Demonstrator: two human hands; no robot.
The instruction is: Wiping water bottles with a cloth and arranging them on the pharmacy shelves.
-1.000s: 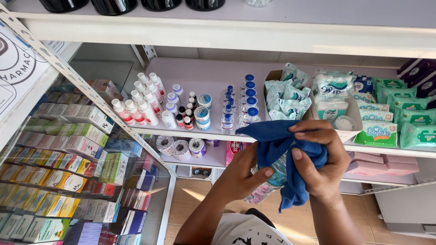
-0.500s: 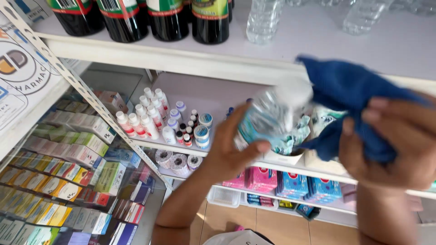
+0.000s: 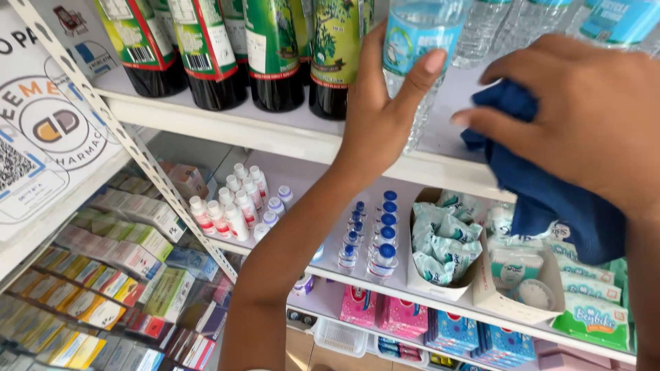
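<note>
Cardboard cartons in green, yellow and pink [image 3: 103,275] fill the slanted racks at the far left, under a white printed sign [image 3: 41,137] and a perforated metal upright [image 3: 137,158]. Next along, dark glass bottles with green and red labels [image 3: 240,55] stand in a row on the white top shelf [image 3: 275,137], at its front edge. Below them, on the middle shelf, small white bottles with pink labels [image 3: 227,213] stand in a cluster, and just to their right are small clear bottles with blue caps [image 3: 378,240]. The left hand [image 3: 385,117] reaches up from below, and its fingers wrap around a clear plastic water bottle with a light blue label [image 3: 419,41] that stands upright on the top shelf, the thumb pressed on the label's front. Just beside that bottle, more clear water bottles [image 3: 495,27] stand farther back on the same shelf. To the right, the right hand [image 3: 584,103] is clenched on a dark blue cloth [image 3: 550,192], which rests on the shelf surface and hangs over its front edge. Under the cloth, open cardboard trays hold pale teal packets [image 3: 440,240] and white-and-green packs [image 3: 591,309], and pink and blue packets [image 3: 426,323] line the lowest shelf.
</note>
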